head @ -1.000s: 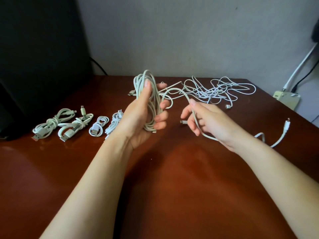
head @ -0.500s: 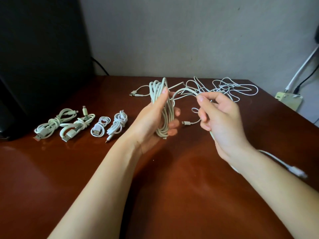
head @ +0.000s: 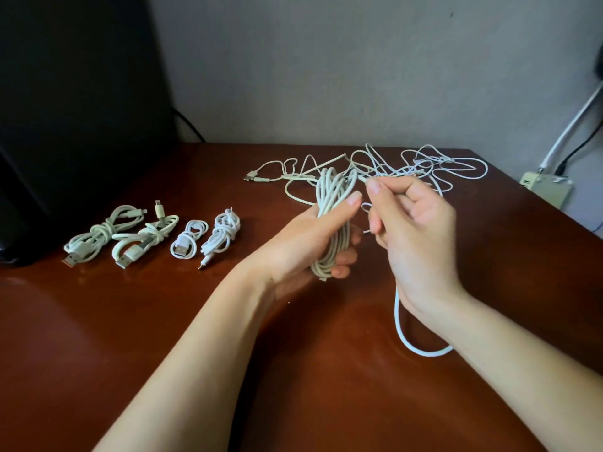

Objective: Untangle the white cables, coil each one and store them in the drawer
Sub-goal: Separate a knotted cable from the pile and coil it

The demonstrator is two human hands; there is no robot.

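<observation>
At the far left a large dark object (head: pixel 65 109) stands at the edge of the reddish-brown tabletop (head: pixel 163 337). In front of it four tied cable bundles lie in a row, close together. The first bundle (head: pixel 104 234) is thick and knotted round its middle. The second bundle (head: pixel 146 236) is of like build, with a plug sticking up at its far end. The third bundle (head: pixel 188 239) is the smallest, wound in flat rings. The fourth bundle (head: pixel 222 233) is of thinner cord. All four lie well to the left of the hands, touched by neither.

Toward the middle the left hand (head: pixel 303 243) is raised above the tabletop and clamped on one long coil (head: pixel 332 190) of white cable. The thumb presses across the front of the loops and the fingertips curl round from behind. The coil stands roughly upright, its top loops rising above the thumb and its bottom loops hanging below the fingers.

Just beside it, the right hand (head: pixel 417 230) has its fingers curled, its fingertips closed on a strand near the top of the coil. One loose strand (head: pixel 396 305) hangs below the right wrist and curves under the forearm.

Behind the two hands, at the back right of the tabletop, one tangle (head: pixel 421 168) of thin white cables sprawls. How many cables it holds cannot be told. At the far right a pale power strip (head: pixel 548 190) sits beyond the tabletop's edge, by the wall.
</observation>
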